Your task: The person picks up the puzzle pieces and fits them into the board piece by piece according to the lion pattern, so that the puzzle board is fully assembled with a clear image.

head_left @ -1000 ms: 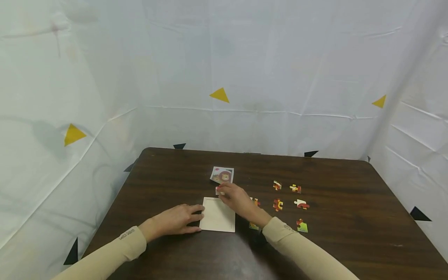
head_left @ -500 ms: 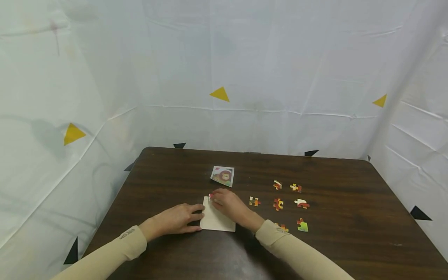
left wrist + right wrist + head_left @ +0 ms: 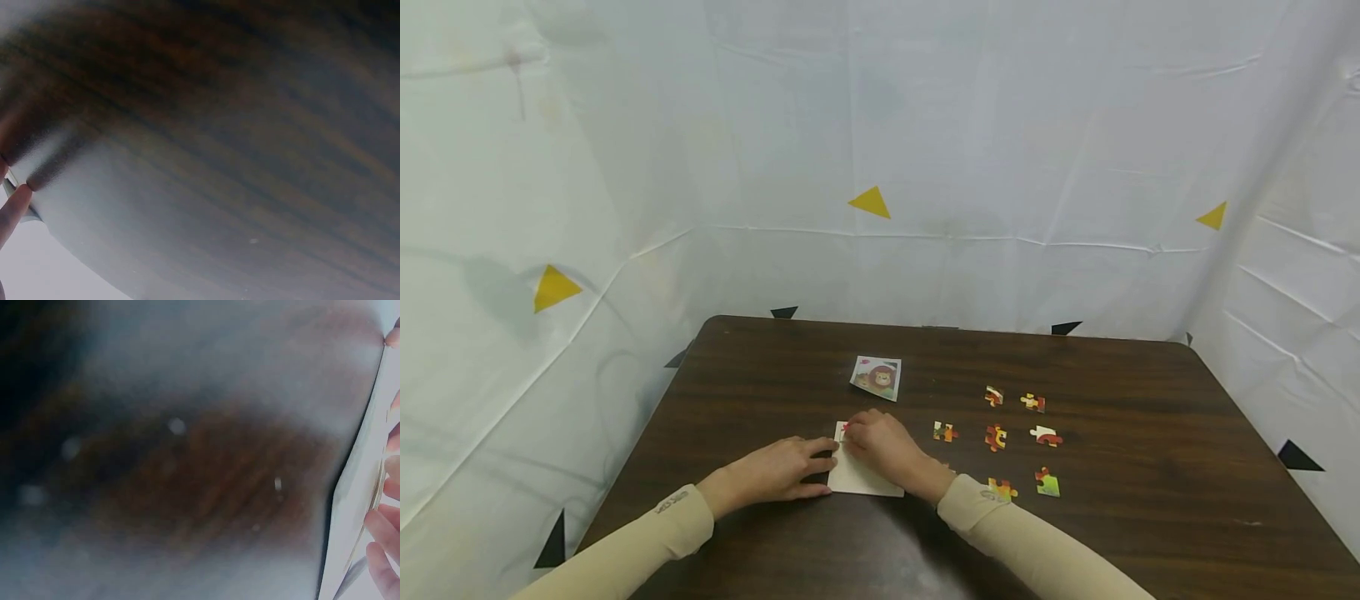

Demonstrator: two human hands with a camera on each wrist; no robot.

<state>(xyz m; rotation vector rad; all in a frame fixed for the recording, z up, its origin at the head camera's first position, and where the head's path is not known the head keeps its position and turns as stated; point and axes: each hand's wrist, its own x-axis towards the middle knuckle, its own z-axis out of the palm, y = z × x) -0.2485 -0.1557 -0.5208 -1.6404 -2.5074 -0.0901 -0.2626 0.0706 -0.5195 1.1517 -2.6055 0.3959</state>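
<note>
A square, pale puzzle board (image 3: 863, 482) lies on the dark wooden table. My left hand (image 3: 778, 471) rests at its left edge, with fingers extended and spread. Over the board's far left corner, my right hand (image 3: 886, 446) holds a small puzzle piece (image 3: 846, 427) with its fingertips; only a pink and white bit of the piece shows. The left wrist view catches one fingertip (image 3: 22, 194) at the edge of the picture. In the right wrist view the board (image 3: 350, 512) is seen edge-on, with fingers (image 3: 382, 531) beside it.
Beyond the board lies a picture card (image 3: 878, 377) with a lion on it. Several loose puzzle pieces (image 3: 996, 437) are spread out to the right, one partly hidden by the right wrist. White sheeting (image 3: 955, 275) stands behind the table (image 3: 1120, 467).
My right hand has brought the puzzle piece from beside the card leftward and nearer, onto the board's far left corner. My left hand has stayed put.
</note>
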